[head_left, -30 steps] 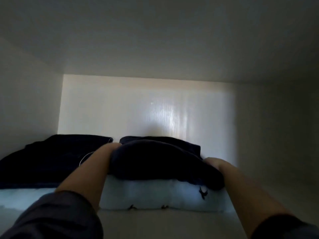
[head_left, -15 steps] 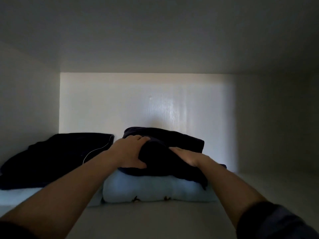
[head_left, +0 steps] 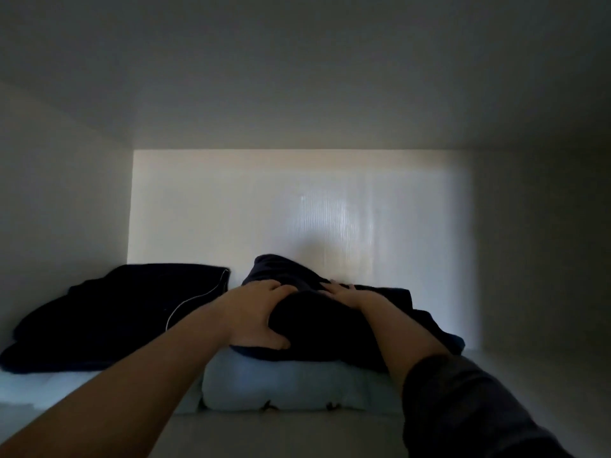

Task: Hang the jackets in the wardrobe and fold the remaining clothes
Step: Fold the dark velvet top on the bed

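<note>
White wardrobe shelf [head_left: 297,434] held the folded dark garment [head_left: 317,328], stacked on a folded light blue one [head_left: 297,381]. My left hand [head_left: 254,315] gripped its near side, thumb underneath; my right hand [head_left: 347,294] pressed flat on top. Another dark pile [head_left: 115,312] lay just left.

Compartment surfaces, dim light.
Back panel [head_left: 330,200] is white, with faint vertical grain and a soft glare patch right of centre. Left wall [head_left: 62,200], right wall [head_left: 535,226] and top panel [head_left: 297,77] lie in grey shadow. Shelf [head_left: 281,431] shows pale along its front.
</note>
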